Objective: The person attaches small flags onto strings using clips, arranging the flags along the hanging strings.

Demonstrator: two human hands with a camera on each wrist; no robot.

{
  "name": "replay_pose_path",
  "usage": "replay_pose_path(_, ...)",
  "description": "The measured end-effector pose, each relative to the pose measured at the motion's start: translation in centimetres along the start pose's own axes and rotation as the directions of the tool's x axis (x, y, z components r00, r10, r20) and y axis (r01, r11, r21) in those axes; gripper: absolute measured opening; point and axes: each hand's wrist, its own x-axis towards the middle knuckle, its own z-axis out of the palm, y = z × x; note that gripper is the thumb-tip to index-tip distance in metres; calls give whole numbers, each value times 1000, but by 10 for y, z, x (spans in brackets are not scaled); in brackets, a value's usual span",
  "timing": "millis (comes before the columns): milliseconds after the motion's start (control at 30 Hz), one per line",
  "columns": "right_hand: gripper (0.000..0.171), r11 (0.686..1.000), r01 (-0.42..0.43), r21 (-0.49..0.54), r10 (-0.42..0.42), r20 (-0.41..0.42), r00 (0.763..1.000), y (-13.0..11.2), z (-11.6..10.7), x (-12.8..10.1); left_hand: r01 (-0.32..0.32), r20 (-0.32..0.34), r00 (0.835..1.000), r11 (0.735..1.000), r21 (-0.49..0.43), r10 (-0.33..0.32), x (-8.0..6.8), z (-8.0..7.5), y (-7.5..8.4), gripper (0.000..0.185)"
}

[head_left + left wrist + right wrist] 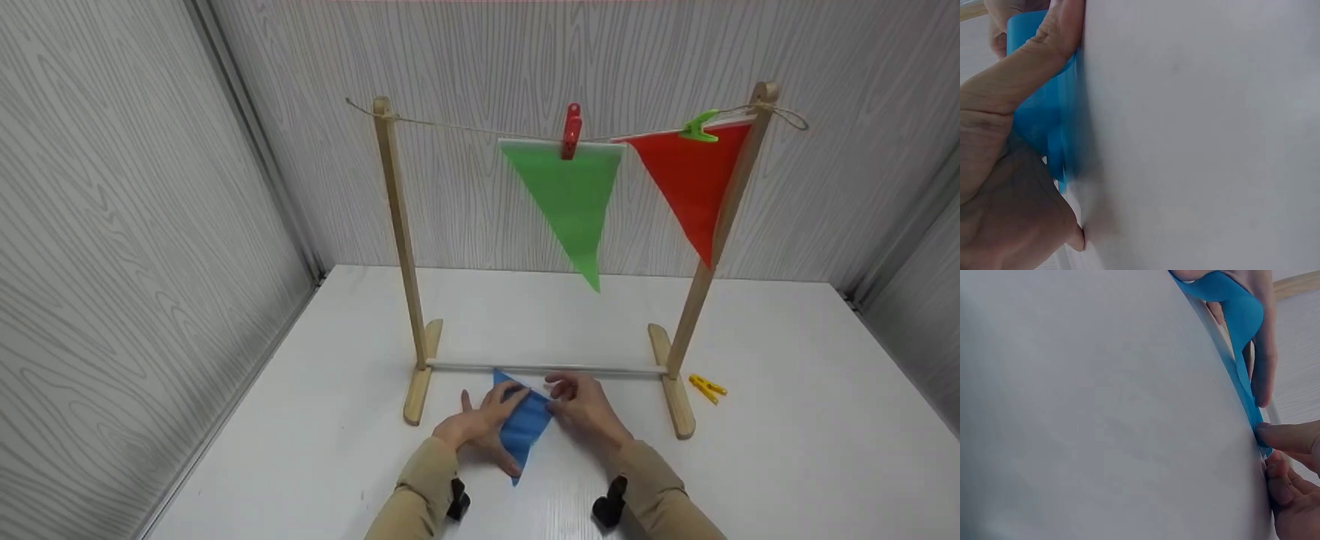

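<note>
A blue pennant [523, 424] lies flat on the white table [787, 450], just in front of the wooden stand's [401, 247] bottom rail. The left hand [480, 424] rests on its 9 o'clock side with fingers [1044, 50] curled over the cloth, and the right hand [589, 409] at 3 o'clock pinches its edge with fingertips [1283, 436]. On the string above, a green pennant [574, 199] hangs under a red peg [571, 131] at 12 o'clock, a red pennant [694, 180] under a green peg [699, 127] at 1 o'clock, and a yellow peg [706, 388] lies at 3 o'clock.
</note>
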Motion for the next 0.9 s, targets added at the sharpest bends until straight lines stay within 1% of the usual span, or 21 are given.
replay_pose_path(167,37,1000,7,24,-7,10,1000,3,0,1,-29,-48,998,999,-35,27,0,2,-1,130)
replay_pose_path(400,40,990,-69,121,70,-6,997,3,0,1,-14,-111,994,998,-58,7,-2,4,1,139)
replay_pose_path(533,40,983,-59,176,66,-35,997,3,0,3,-25,-159,987,997,-80,12,-2,4,2,141)
replay_pose_path(667,40,980,-39,195,56,-81,995,4,1,3,-34,-221,975,994,-101,11,-1,6,3,144)
replay_pose_path(733,42,973,-45,228,68,-94,993,5,2,3,-33,-250,968,994,-102,6,0,7,5,146)
replay_pose_path(833,44,952,-58,300,92,-98,991,5,2,3,-31,-291,957,994,-104,-1,0,7,7,148)
replay_pose_path(900,44,939,-46,340,84,-99,991,4,0,4,-31,-320,947,994,-103,-4,0,6,8,149)
